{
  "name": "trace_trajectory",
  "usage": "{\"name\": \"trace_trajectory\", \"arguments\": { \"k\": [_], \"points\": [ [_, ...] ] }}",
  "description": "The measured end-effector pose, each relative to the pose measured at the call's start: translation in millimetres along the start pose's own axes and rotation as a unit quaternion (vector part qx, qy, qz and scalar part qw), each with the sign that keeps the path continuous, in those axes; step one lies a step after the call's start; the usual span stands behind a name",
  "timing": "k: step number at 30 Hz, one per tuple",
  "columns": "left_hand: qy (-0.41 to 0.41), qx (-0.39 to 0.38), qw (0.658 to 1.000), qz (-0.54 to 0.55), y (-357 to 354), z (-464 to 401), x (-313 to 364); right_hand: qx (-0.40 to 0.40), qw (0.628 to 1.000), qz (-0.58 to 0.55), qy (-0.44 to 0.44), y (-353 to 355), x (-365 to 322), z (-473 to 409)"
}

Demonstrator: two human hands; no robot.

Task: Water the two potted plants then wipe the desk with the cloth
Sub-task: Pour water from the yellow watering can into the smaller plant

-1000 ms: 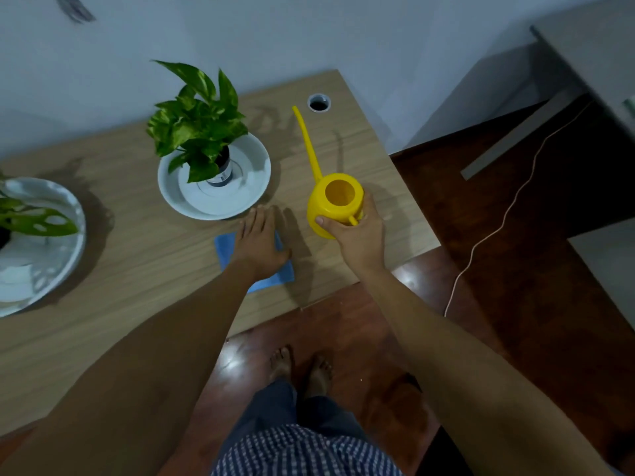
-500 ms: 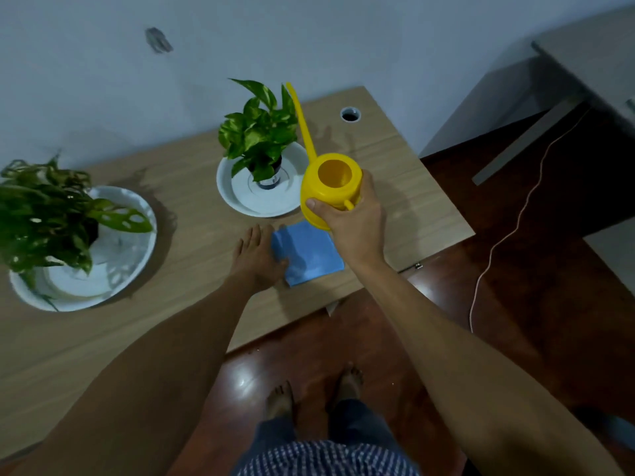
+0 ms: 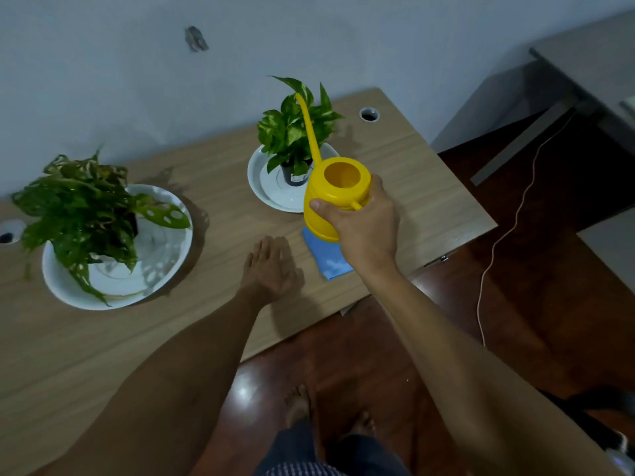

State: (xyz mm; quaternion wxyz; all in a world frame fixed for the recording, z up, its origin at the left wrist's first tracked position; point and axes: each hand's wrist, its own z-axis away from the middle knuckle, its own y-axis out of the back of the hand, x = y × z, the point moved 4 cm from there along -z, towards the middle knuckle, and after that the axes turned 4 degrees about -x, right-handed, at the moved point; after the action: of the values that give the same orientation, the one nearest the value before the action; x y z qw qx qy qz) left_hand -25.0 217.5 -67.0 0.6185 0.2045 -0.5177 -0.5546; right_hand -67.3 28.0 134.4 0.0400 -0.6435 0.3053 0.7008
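My right hand grips a yellow watering can by its handle, held above the desk. Its long spout points up into the leaves of the small potted plant, which stands in a white dish. A blue cloth lies on the wooden desk under the can, partly hidden by my hand. My left hand rests flat on the desk, fingers apart, just left of the cloth. A larger leafy plant sits in a wide white dish at the left.
The desk backs onto a pale wall and has cable holes at the back right and far left. Its front edge runs diagonally above the dark wooden floor, where a thin cable trails. Another piece of grey furniture stands at the right.
My right hand lifted the can off the desk and carried it left over the cloth, spout toward the small plant. My left hand slid off the cloth to its left. The view shifted left.
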Motion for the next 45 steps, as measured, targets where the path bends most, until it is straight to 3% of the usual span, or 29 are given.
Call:
{"name": "trace_trajectory", "arguments": {
  "k": [14, 45],
  "points": [
    [-0.005, 0.026, 1.000, 0.006, -37.9, 3.7, -19.5, -0.011, 0.995, 0.084, -0.045, 4.6, -11.7, -1.2],
    [-0.003, 0.029, 1.000, 0.007, -40.9, 2.2, -19.3, -0.049, 0.993, 0.098, -0.049, 17.5, -35.6, 3.6]
  ]
}}
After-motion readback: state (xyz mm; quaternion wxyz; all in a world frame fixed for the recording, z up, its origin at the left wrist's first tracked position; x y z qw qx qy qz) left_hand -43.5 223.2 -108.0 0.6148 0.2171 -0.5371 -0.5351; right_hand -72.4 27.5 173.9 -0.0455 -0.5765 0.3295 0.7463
